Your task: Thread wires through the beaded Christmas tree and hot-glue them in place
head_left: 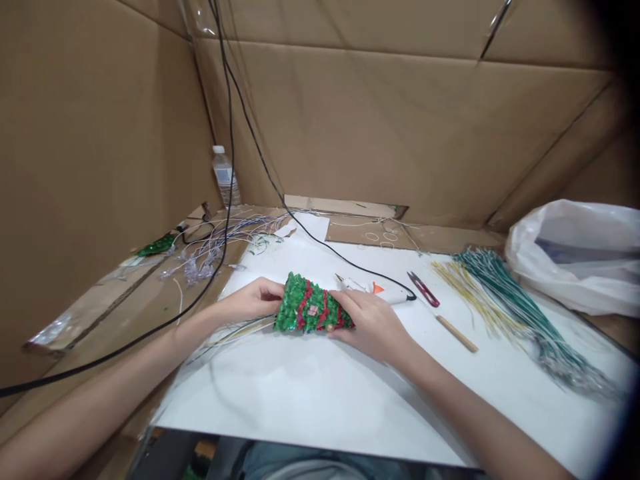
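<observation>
Both my hands hold a small green tinsel Christmas tree (315, 308) with red garland, lying on its side just above the white board. My left hand (260, 297) grips its wide base end, the fingertips partly hidden behind it. My right hand (367, 320) is closed around the narrow end, covering the tip. Thin white, yellow and green wires (237, 331) trail from the base under my left wrist. Right behind my right hand lies a white corded tool (395, 293), with a small orange piece (377, 288) beside it.
Thread snips (423, 290) and a wooden-handled tool (457, 333) lie to the right, near yellow (480, 300) and green wire bundles (530, 307). A white plastic bag (575, 287) stands far right. Clear-tipped wires (205, 260) and a water bottle (226, 177) are back left. A black cable (227, 200) hangs across.
</observation>
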The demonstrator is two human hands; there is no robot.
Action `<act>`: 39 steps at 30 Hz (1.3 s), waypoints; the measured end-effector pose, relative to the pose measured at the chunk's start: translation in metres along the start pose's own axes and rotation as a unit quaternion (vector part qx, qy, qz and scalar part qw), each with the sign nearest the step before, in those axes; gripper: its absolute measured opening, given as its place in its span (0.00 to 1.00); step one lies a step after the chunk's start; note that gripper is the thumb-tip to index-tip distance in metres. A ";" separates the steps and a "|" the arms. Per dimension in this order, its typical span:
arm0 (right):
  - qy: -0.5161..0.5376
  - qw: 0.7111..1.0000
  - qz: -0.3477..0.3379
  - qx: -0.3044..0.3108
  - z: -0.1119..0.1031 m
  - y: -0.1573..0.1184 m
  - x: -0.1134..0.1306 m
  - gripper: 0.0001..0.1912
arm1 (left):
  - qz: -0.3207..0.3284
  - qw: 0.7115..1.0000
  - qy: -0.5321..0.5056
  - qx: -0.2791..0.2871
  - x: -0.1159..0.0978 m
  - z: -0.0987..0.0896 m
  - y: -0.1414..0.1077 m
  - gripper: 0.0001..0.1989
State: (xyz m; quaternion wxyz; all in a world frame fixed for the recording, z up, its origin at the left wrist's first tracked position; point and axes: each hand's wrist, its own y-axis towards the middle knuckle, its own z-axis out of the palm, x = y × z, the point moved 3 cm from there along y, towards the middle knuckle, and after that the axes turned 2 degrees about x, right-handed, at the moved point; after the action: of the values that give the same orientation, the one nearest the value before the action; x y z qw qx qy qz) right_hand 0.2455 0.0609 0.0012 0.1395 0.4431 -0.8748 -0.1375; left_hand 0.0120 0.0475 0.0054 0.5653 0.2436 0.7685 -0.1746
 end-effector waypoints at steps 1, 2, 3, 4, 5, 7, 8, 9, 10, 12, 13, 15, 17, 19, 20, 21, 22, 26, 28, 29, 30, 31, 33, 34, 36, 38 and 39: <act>0.008 1.000 0.002 0.001 -0.001 0.000 0.000 0.29 | 0.004 1.000 -0.002 0.001 -0.001 0.000 0.000 0.18; 0.020 1.000 0.006 0.006 -0.002 -0.001 -0.001 0.29 | 0.007 1.000 -0.006 0.001 -0.002 0.001 0.000 0.18; 0.035 0.999 0.012 0.014 -0.004 -0.001 -0.001 0.30 | 0.008 1.000 -0.011 0.000 -0.004 0.001 0.000 0.17; 0.052 0.998 0.018 0.023 -0.005 -0.002 -0.001 0.30 | 0.006 1.000 -0.016 0.000 -0.005 0.001 0.000 0.17; 0.068 0.997 0.025 0.031 -0.006 -0.003 -0.001 0.30 | 0.001 1.000 -0.021 -0.001 -0.006 0.002 0.000 0.17; 0.099 0.994 0.037 0.043 -0.008 -0.004 -0.001 0.30 | -0.016 0.999 -0.030 -0.002 -0.007 0.003 0.000 0.16; 0.111 0.992 0.043 0.045 -0.009 -0.005 -0.001 0.30 | -0.027 0.999 -0.036 -0.004 -0.007 0.004 0.000 0.15; 0.123 0.990 0.048 0.048 -0.010 -0.005 -0.001 0.30 | -0.038 0.998 -0.044 -0.008 -0.006 0.004 0.000 0.15; 0.132 0.989 0.052 0.050 -0.010 -0.006 -0.001 0.30 | -0.048 0.997 -0.052 -0.012 -0.005 0.005 0.000 0.14; 0.145 0.986 0.060 0.054 -0.010 -0.006 -0.002 0.30 | -0.065 0.995 -0.068 -0.028 -0.002 0.006 0.000 0.12; 0.148 0.985 0.064 0.055 -0.010 -0.007 -0.002 0.30 | -0.071 0.994 -0.073 -0.038 0.000 0.006 0.000 0.12; 0.144 0.985 0.071 0.057 -0.008 -0.006 -0.003 0.30 | -0.081 0.992 -0.080 -0.058 0.003 0.007 -0.001 0.11; 0.130 0.987 0.073 0.060 -0.008 -0.006 -0.003 0.32 | -0.095 0.989 -0.092 -0.065 0.006 0.008 -0.001 0.10; 0.119 0.988 0.068 0.063 -0.010 -0.006 -0.005 0.36 | -0.109 0.986 -0.105 -0.063 0.008 0.009 -0.002 0.09; 0.120 0.989 0.066 0.063 -0.012 -0.006 -0.006 0.38 | -0.112 0.986 -0.109 -0.063 0.009 0.009 -0.003 0.09; 0.124 0.988 0.067 0.059 -0.016 -0.006 -0.008 0.39 | -0.111 0.985 -0.111 -0.064 0.010 0.009 -0.003 0.09; 0.129 0.988 0.072 0.051 -0.020 -0.006 -0.012 0.40 | -0.107 0.985 -0.113 -0.068 0.010 0.009 -0.003 0.10; 0.125 0.983 0.130 -0.016 -0.039 -0.007 -0.039 0.31 | -0.101 0.983 -0.126 -0.088 0.013 0.009 -0.003 0.12; 0.102 0.980 0.167 -0.033 -0.044 -0.009 -0.056 0.26 | -0.106 0.980 -0.134 -0.098 0.015 0.008 -0.002 0.12; 0.086 0.978 0.185 -0.034 -0.045 -0.010 -0.065 0.23 | -0.109 0.979 -0.138 -0.101 0.015 0.008 -0.002 0.13; 0.069 0.978 0.196 -0.032 -0.044 -0.012 -0.073 0.20 | -0.112 0.978 -0.142 -0.103 0.015 0.008 -0.002 0.13; 0.052 0.977 0.204 -0.026 -0.043 -0.013 -0.080 0.18 | -0.115 0.977 -0.146 -0.105 0.015 0.008 -0.002 0.13; 0.022 0.978 0.208 -0.006 -0.039 -0.015 -0.092 0.16 | -0.118 0.975 -0.153 -0.106 0.015 0.008 -0.002 0.13; 0.013 0.978 0.208 0.004 -0.037 -0.016 -0.097 0.18 | -0.117 0.975 -0.155 -0.106 0.014 0.008 -0.002 0.13; 0.005 0.979 0.205 0.022 -0.032 -0.019 -0.105 0.22 | -0.114 0.975 -0.158 -0.105 0.013 0.009 -0.002 0.12; 0.008 0.980 0.197 0.034 -0.026 -0.021 -0.111 0.25 | -0.112 0.975 -0.161 -0.103 0.012 0.010 -0.001 0.12; 0.011 0.981 0.191 0.042 -0.024 -0.022 -0.114 0.26 | -0.111 0.975 -0.162 -0.101 0.012 0.010 -0.001 0.11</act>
State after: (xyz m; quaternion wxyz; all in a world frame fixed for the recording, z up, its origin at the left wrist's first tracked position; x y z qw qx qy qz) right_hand 0.3347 0.1382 0.0012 0.1544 0.2748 -0.9467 -0.0668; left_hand 0.0163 0.0432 -0.0090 0.6810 0.0666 0.7027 -0.1950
